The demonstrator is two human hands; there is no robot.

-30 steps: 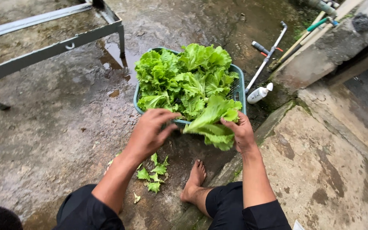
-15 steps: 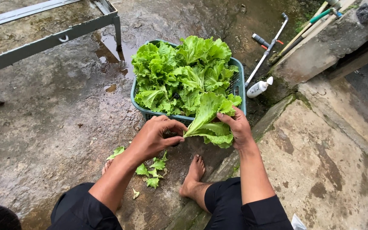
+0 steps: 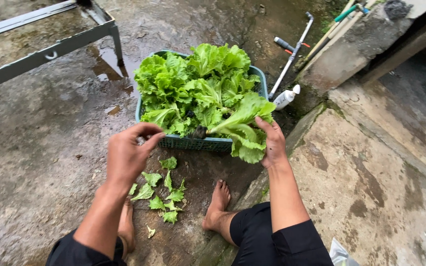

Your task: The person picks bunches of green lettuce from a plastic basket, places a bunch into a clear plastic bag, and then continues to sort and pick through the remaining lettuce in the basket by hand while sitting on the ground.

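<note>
Currently right hand (image 3: 273,143) fingers grip a lettuce head (image 3: 240,129), ruffled bright green, at frame centre over the basket's near rim. Left hand (image 3: 129,152) hovers, fingers curled, holding nothing visible. Teal basket (image 3: 198,143) heaped with lettuce. Torn leaves (image 3: 162,189) on wet concrete. Stem hidden.

The person wears black: dark sleeves pushed up past the elbows, leaving both forearms bare, and black trousers ending around the knee. The left hand (image 3: 130,153) and right hand (image 3: 273,143) carry no gloves, rings or watch. Both feet are bare.
</note>
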